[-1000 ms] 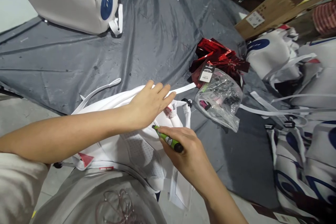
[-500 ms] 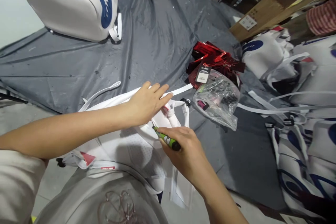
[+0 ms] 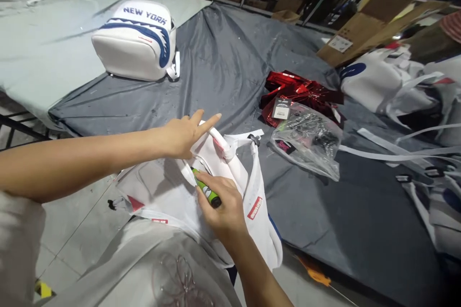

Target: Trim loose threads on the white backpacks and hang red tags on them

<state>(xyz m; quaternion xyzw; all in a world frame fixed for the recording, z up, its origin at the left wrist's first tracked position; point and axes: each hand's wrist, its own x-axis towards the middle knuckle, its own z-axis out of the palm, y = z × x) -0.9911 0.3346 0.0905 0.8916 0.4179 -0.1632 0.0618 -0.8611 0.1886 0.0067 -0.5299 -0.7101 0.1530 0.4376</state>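
A white backpack (image 3: 173, 192) with red labels and white straps rests against my body at the table's edge. My left hand (image 3: 183, 136) grips its upper edge, a finger stretched out over the fabric; its thumb is hidden. My right hand (image 3: 223, 199) is closed round a green pen-like tool (image 3: 206, 188) with a black end. The tool's front end meets the white fabric just below my left hand, and its tip is hard to make out. A strap with a black buckle (image 3: 254, 139) lies to the right of my left hand.
Another white backpack (image 3: 133, 50) lettered NEW YORK stands on the grey table cover (image 3: 230, 57). To the right lie crumpled red foil (image 3: 302, 87) and a clear plastic bag (image 3: 311, 136) with a tag. More white bags (image 3: 382, 84) and a cardboard box (image 3: 360, 33) are beyond.
The view has shifted, showing more of the table's far side. My left hand has gone from lying spread on the backpack to gripping its edge. The tool has moved left with my right hand.
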